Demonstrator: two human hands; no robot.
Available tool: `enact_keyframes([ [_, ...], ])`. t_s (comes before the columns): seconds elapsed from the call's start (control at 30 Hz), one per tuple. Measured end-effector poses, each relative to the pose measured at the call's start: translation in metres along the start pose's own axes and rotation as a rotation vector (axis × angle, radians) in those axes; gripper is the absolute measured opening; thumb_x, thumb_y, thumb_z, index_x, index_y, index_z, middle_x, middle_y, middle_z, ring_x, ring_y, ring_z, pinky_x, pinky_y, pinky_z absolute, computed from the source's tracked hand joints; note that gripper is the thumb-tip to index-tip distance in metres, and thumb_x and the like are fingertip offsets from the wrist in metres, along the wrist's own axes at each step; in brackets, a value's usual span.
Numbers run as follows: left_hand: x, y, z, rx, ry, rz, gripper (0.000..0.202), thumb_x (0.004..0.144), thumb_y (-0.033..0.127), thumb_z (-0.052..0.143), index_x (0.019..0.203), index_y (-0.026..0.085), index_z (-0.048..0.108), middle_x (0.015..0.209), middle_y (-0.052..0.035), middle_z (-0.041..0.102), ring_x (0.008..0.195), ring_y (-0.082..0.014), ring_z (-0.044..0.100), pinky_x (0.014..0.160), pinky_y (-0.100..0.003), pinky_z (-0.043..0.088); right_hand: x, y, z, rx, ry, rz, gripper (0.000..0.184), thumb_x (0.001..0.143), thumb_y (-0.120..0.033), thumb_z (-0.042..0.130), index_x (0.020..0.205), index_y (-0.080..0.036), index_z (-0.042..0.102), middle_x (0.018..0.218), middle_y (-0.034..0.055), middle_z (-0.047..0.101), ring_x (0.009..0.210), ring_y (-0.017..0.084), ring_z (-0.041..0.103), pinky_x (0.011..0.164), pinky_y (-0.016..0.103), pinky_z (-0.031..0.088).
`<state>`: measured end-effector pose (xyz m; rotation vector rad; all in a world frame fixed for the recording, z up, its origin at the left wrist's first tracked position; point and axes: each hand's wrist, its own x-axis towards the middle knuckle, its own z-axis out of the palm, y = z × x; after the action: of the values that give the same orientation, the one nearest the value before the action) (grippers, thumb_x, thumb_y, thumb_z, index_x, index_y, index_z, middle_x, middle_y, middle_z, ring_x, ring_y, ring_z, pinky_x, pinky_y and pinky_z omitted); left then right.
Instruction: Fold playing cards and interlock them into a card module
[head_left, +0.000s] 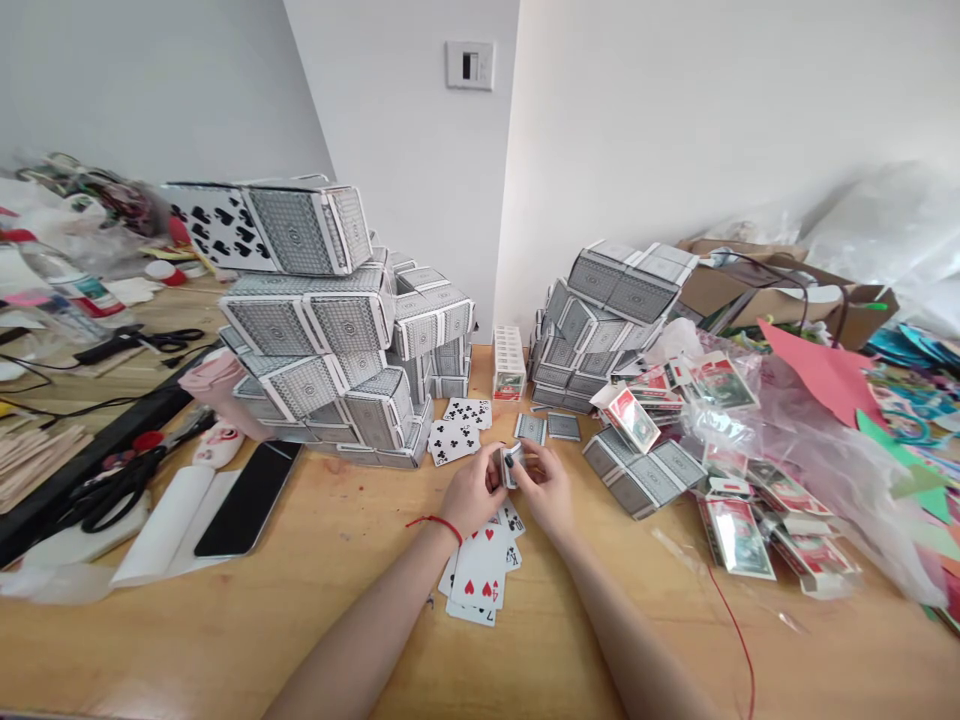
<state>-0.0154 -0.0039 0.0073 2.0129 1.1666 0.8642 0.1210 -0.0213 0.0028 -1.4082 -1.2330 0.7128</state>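
My left hand (474, 492) and my right hand (546, 487) meet over the middle of the wooden table (315, 590), fingers curled together around a small folded playing card piece (512, 464). A red string circles my left wrist. Beneath the hands lies a loose fan of face-up cards (480, 575) with red hearts showing. Just beyond them are face-up club cards (457, 430) and two face-down cards (547, 428).
A tall stack of card-built cubes (322, 330) stands left of centre, a smaller stack (607, 310) to the right. Red card packs (739, 520) and plastic wrap lie right. Phone (249, 498), scissors (112, 490) and white paper lie left. Coloured paper and a cardboard box sit far right.
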Motion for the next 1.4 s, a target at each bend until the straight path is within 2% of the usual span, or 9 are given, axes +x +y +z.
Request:
enact_keyframes([
  [0.27, 0.001, 0.001, -0.001, 0.087, -0.045, -0.052, 0.05, 0.069, 0.015, 0.051, 0.117, 0.02, 0.037, 0.064, 0.0027, 0.052, 0.06, -0.0129, 0.051, 0.054, -0.022, 0.035, -0.003, -0.001, 0.003, 0.071, -0.057, -0.008, 0.035, 0.069, -0.035, 0.06, 0.101, -0.021, 0.052, 0.098, 0.0072, 0.057, 0.077, 0.017, 0.059, 0.064, 0.03, 0.05],
  [0.5, 0.001, 0.002, 0.0, 0.098, -0.029, -0.049, 0.042, 0.073, 0.022, 0.049, 0.114, 0.019, 0.039, 0.084, -0.004, 0.062, 0.066, -0.0155, 0.056, 0.056, -0.024, 0.038, -0.004, 0.001, 0.007, 0.212, -0.132, 0.035, 0.038, 0.068, -0.03, 0.061, 0.099, -0.023, 0.04, 0.091, 0.0041, 0.057, 0.075, 0.016, 0.06, 0.06, 0.027, 0.05],
  [0.63, 0.0, 0.002, -0.001, 0.096, -0.035, -0.021, 0.043, 0.072, 0.02, 0.05, 0.114, 0.018, 0.039, 0.083, -0.0046, 0.062, 0.066, -0.0155, 0.057, 0.057, -0.025, 0.038, -0.005, 0.002, 0.008, 0.236, -0.142, 0.035, 0.039, 0.069, -0.029, 0.062, 0.098, -0.024, 0.036, 0.081, 0.0004, 0.057, 0.068, 0.015, 0.059, 0.057, 0.026, 0.048],
  [0.77, -0.001, 0.003, -0.003, 0.073, -0.077, 0.02, 0.046, 0.07, 0.018, 0.05, 0.114, 0.017, 0.038, 0.075, -0.0022, 0.06, 0.062, -0.0144, 0.055, 0.056, -0.024, 0.039, -0.005, -0.002, 0.006, 0.291, -0.183, 0.065, 0.041, 0.069, -0.03, 0.062, 0.097, -0.025, 0.033, 0.071, -0.0031, 0.056, 0.059, 0.013, 0.056, 0.052, 0.024, 0.045],
  [1.0, -0.003, 0.006, -0.006, -0.04, -0.079, 0.041, 0.048, 0.069, 0.02, 0.053, 0.113, 0.019, 0.035, 0.082, -0.0024, 0.059, 0.061, -0.0123, 0.053, 0.057, -0.024, 0.04, -0.006, -0.013, 0.005, 0.517, -0.269, 0.112, 0.042, 0.068, -0.03, 0.064, 0.095, -0.026, 0.032, 0.078, -0.0023, 0.058, 0.064, 0.013, 0.057, 0.059, 0.026, 0.047],
  [1.13, -0.005, 0.01, -0.009, -0.111, -0.118, 0.049, 0.053, 0.067, 0.022, 0.056, 0.116, 0.019, 0.035, 0.082, -0.0028, 0.057, 0.059, -0.0113, 0.051, 0.055, -0.024, 0.04, -0.006, -0.012, 0.005, 0.519, -0.228, 0.124, 0.044, 0.067, -0.029, 0.064, 0.096, -0.026, 0.031, 0.079, -0.002, 0.058, 0.063, 0.014, 0.056, 0.056, 0.025, 0.047],
  [1.23, -0.005, 0.013, -0.011, -0.261, -0.159, 0.071, 0.056, 0.068, 0.024, 0.058, 0.118, 0.019, 0.033, 0.088, -0.0045, 0.055, 0.063, -0.0112, 0.052, 0.057, -0.024, 0.042, -0.004, -0.009, 0.004, 0.504, -0.142, 0.107, 0.046, 0.066, -0.029, 0.066, 0.096, -0.027, 0.032, 0.088, 0.0001, 0.058, 0.069, 0.014, 0.057, 0.059, 0.027, 0.047],
  [1.3, -0.003, 0.013, -0.011, -0.398, -0.142, 0.029, 0.054, 0.073, 0.029, 0.053, 0.121, 0.018, 0.03, 0.085, -0.0041, 0.055, 0.063, -0.0115, 0.052, 0.056, -0.024, 0.043, -0.003, -0.008, 0.004, 0.473, -0.088, 0.074, 0.046, 0.065, -0.028, 0.066, 0.096, -0.027, 0.032, 0.092, 0.001, 0.057, 0.072, 0.015, 0.057, 0.062, 0.028, 0.047],
  [1.4, 0.001, 0.01, -0.011, -0.54, -0.089, -0.112, 0.047, 0.082, 0.036, 0.039, 0.124, 0.018, 0.026, 0.067, 0.0003, 0.052, 0.056, -0.0118, 0.052, 0.053, -0.025, 0.044, -0.003, -0.005, 0.003, 0.384, -0.046, 0.007, 0.047, 0.065, -0.028, 0.067, 0.098, -0.026, 0.034, 0.096, 0.0025, 0.056, 0.08, 0.016, 0.056, 0.07, 0.031, 0.046],
])
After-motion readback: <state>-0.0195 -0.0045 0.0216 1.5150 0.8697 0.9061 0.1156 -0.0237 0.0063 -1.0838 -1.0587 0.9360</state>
